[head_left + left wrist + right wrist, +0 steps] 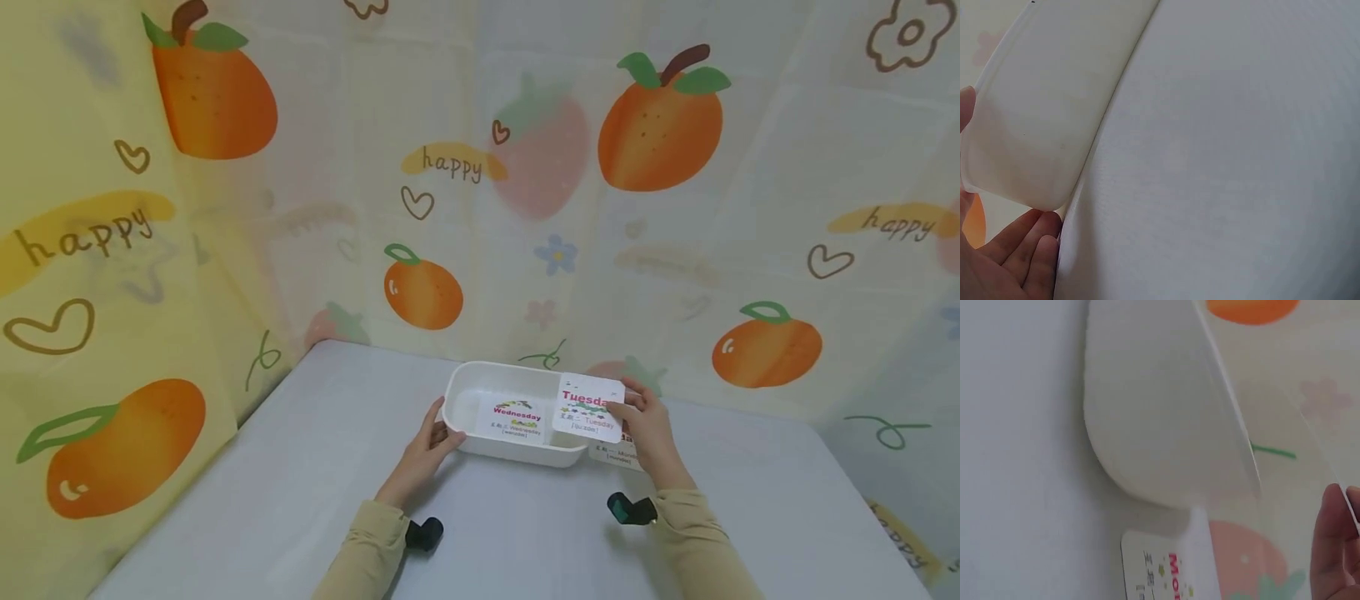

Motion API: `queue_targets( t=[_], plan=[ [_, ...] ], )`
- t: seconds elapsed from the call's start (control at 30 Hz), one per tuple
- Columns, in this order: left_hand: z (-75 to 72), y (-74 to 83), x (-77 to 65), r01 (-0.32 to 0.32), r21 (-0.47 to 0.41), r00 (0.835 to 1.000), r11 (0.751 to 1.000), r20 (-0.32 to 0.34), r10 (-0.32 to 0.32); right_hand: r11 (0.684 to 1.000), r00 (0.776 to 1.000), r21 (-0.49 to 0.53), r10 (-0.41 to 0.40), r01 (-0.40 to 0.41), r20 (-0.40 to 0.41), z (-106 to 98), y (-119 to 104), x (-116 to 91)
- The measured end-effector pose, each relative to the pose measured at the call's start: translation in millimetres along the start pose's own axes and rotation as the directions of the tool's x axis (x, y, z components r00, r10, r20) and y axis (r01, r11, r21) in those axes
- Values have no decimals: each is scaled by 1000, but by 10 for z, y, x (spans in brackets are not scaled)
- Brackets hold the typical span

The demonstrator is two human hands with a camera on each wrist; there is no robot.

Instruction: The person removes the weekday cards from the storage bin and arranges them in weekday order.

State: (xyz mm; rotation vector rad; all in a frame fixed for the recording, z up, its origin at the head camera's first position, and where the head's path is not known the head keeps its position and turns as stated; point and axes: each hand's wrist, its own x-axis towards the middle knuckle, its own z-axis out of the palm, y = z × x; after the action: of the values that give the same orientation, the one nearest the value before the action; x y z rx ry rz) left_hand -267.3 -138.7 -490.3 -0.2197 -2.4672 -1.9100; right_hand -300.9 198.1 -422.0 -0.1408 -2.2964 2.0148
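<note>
A white plastic tray (pixel 517 450) stands on the table, with a Wednesday card (pixel 515 418) lying inside. My left hand (pixel 422 457) grips the tray's left end, thumb at the rim; in the left wrist view its fingers (pixel 1041 256) curl at the bottom corner. Between thumb and fingers, my right hand (pixel 654 429) pinches a Tuesday card (pixel 588 408) by its right edge. That card overlaps the tray's right end in the head view and shows edge-on above the rim in the right wrist view. A Monday card (pixel 1160 569) lies beside the tray's right end, partly hidden.
The white tabletop (pixel 517 533) extends in front of the tray and to both sides. Behind it hangs a curtain (pixel 330 275) printed with oranges, strawberries and the word happy. Dark wrist devices (pixel 425 534) sit at both cuffs.
</note>
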Motion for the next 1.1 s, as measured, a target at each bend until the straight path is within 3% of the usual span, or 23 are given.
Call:
queue_targets(
  t=[0.23, 0.37, 0.5, 0.9, 1.1],
  plan=[
    [29, -82, 27, 3, 29, 1000, 1000, -28, -3, 994, 991, 95, 56, -45, -118, -298, 84, 29],
    [32, -77, 18, -27, 59, 999, 998, -34, 29, 980, 982, 165, 131, -108, -138, -451, 169, 41],
    [38, -71, 21, 6, 25, 999, 1000, -35, -6, 965, 971, 211, 190, -157, -145, -584, 269, 28],
    [32, -59, 19, 30, 9, 999, 1000, -36, -29, 954, 943, 175, 274, -243, -189, -922, 512, 7],
    [11, 124, -50, 20, -16, 1000, 1000, -24, -20, 957, 928, 78, 290, -279, -233, -1064, 604, 10]
  ],
)
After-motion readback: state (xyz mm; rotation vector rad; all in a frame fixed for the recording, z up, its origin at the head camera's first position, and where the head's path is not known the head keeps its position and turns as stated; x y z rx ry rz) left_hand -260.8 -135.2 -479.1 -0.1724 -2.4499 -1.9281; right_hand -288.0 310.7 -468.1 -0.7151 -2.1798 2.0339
